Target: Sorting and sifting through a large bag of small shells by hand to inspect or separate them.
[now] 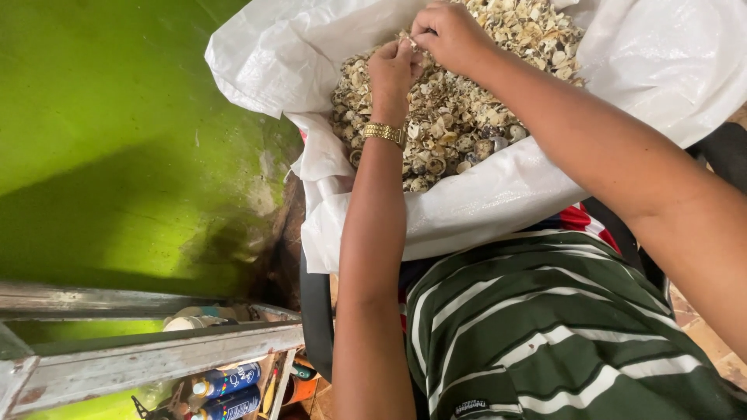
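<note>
Both your hands meet over the white sack [498, 194], near its far edge. Your left hand [393, 70] and right hand [447, 33] pinch one small shell piece [410, 44] above the heap of broken shells [459, 117]. Picking appears underway; steady fingertip grip needed.

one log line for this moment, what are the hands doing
left hand: pinching small shell piece | right hand: pinching same piece | under hands: shell heap in white sack | wrist: gold watch
</note>
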